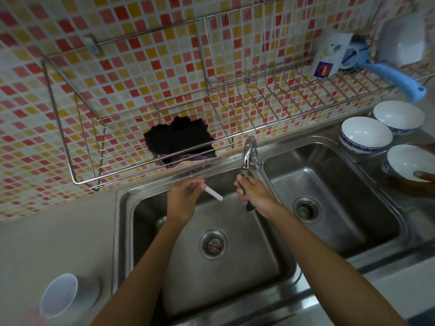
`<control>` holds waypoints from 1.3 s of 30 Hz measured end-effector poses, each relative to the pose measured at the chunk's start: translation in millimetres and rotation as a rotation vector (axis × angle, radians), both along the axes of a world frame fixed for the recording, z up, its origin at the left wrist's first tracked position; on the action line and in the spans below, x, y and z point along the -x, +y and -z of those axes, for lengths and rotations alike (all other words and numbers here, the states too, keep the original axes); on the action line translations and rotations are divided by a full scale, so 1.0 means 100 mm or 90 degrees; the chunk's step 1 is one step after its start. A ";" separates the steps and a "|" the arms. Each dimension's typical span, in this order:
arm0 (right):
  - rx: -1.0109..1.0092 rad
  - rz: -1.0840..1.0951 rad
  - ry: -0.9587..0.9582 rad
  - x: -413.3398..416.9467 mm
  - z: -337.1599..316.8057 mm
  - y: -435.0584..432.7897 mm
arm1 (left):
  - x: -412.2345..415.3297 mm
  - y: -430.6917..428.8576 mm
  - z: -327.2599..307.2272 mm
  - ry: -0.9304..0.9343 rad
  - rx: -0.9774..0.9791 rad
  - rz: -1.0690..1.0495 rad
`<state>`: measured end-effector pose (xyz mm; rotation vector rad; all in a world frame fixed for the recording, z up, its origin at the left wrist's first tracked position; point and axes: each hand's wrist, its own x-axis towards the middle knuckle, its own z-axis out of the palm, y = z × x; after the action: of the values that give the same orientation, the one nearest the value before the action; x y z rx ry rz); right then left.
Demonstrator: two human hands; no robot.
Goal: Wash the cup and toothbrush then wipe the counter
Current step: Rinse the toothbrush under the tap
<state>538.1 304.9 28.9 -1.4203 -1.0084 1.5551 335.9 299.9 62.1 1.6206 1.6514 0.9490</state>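
Stainless steel fills the middle of the head view: your hands work over the left basin of the double sink [122, 231], under the faucet [249, 151]. Your left hand [182, 198] is closed on a white toothbrush [213, 193], whose free end points right. Your right hand [255, 194] is wrapped around a green-and-yellow sponge [250, 208] just below the spout. The cup [61, 294] lies on its side on the desk [58, 231], near left. Three white bowls [366, 135] stand far right. A dark cloth [180, 137] hangs on the wire rack [70, 128].
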 end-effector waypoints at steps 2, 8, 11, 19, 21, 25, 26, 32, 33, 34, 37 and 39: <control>0.003 -0.011 -0.009 0.00 0.01 0.00 | 0.02 -0.01 0.01 -0.003 0.000 -0.003; -0.025 0.023 -0.038 0.03 -0.02 0.06 | 0.06 -0.04 0.06 -0.017 0.008 -0.004; -0.030 0.035 -0.064 0.00 0.00 0.13 | 0.09 -0.03 0.08 -0.018 0.013 -0.007; -0.009 0.107 -0.212 -0.23 0.04 0.44 | 0.15 -0.05 0.09 -0.026 0.032 -0.025; -0.002 0.096 -0.222 -0.29 0.09 0.51 | 0.16 -0.06 0.08 -0.028 0.036 -0.024; -0.003 0.112 -0.172 -0.36 0.12 0.58 | 0.25 -0.12 0.07 -0.021 0.037 -0.045; -0.003 0.120 -0.168 -0.35 0.11 0.58 | 0.28 -0.14 0.06 -0.018 0.038 -0.059; -0.019 0.061 -0.482 -0.08 0.32 0.27 | 0.56 -0.34 0.06 0.051 0.038 -0.116; -0.011 -0.023 -0.509 0.02 0.40 0.18 | 0.58 -0.39 0.06 0.049 0.037 -0.121; -0.010 -0.073 -0.520 0.11 0.39 0.08 | 0.60 -0.44 0.04 0.045 0.032 -0.125; -0.104 0.002 -0.487 0.27 0.12 -0.06 | 0.63 -0.59 -0.08 0.049 -0.014 -0.114; -0.183 0.081 -0.443 0.33 -0.18 -0.09 | 0.65 -0.69 -0.22 0.039 -0.058 -0.108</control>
<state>505.2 295.8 46.6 -1.8090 -1.4353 0.7740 271.4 231.1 83.7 1.6025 1.8340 1.0823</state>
